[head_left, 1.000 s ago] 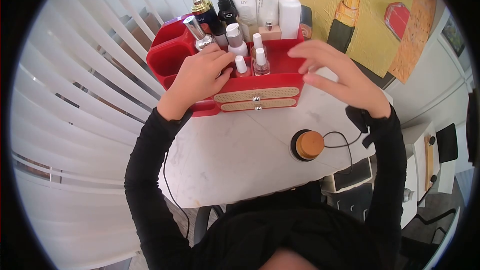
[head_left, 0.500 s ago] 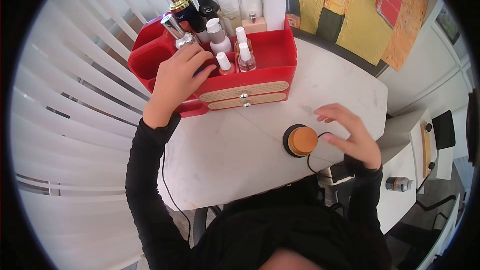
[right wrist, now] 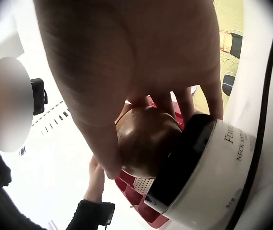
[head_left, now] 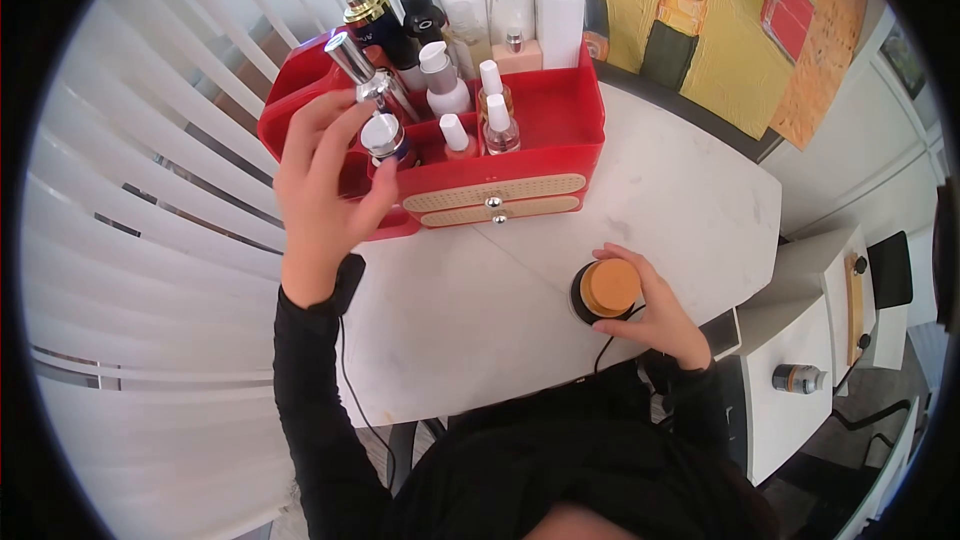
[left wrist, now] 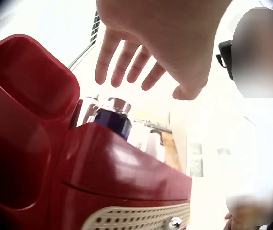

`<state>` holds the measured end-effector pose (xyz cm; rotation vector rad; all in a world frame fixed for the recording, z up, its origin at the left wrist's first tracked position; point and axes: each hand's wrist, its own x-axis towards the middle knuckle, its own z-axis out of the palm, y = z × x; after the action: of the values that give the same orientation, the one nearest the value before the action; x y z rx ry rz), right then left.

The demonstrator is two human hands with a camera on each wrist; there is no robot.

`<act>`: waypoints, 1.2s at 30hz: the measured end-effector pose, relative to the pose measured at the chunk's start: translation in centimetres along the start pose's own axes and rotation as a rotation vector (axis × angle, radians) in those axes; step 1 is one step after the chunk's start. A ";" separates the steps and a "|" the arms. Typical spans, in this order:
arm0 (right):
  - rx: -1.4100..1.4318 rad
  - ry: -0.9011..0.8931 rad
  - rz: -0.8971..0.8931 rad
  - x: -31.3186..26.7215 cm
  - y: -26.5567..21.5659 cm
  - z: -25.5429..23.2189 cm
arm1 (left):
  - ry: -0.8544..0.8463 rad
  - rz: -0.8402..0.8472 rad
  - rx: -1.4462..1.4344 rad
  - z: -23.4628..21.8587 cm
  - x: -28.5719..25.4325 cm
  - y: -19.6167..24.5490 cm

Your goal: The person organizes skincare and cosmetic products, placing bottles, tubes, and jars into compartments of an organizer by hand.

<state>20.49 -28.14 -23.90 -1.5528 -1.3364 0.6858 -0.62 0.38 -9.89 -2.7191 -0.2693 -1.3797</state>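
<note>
A red cosmetics organizer [head_left: 575, 120] stands on the table. My left hand [head_left: 325, 180] is at its left part, fingers and thumb spread apart beside a dark blue cream jar with a silver lid [head_left: 382, 136]. In the left wrist view the straight fingers are raised above that blue jar [left wrist: 112, 122]. My right hand [head_left: 662, 315] curves its fingers and thumb round a white cosmetic jar [right wrist: 218, 167] with a black band and a round orange-brown top [head_left: 611, 286]. The right wrist view shows the thumb at that brown top [right wrist: 148, 141] and the fingers on its far side.
The organizer holds nail polish bottles [head_left: 500, 130], a pump bottle [head_left: 445, 85], tubes [head_left: 508, 0] and a tall white bottle [head_left: 559, 15]. Vertical blinds [head_left: 150, 240] hang at left, and a lipstick painting [head_left: 740, 30] stands behind. A black cable [head_left: 345, 380] runs from the left wrist.
My right hand has come down from beside the organizer to the orange-topped jar. The left hand has pulled back and spread, leaving the blue jar visible in the organizer.
</note>
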 end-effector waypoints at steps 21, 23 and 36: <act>0.022 0.249 0.032 2.1 -4.8 -0.9 | -0.244 0.036 -0.585 3.3 1.0 9.7; -0.074 0.301 -0.085 3.9 -7.3 -2.0 | -0.190 0.059 -0.613 3.2 1.6 10.2; -0.135 0.534 -0.303 14.4 -10.6 -2.4 | 0.085 0.045 -0.511 7.2 3.3 8.8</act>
<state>21.65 -15.55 -11.10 -1.4576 -1.1821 -0.0153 8.65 -6.83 -11.44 -3.0117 0.1786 -1.7469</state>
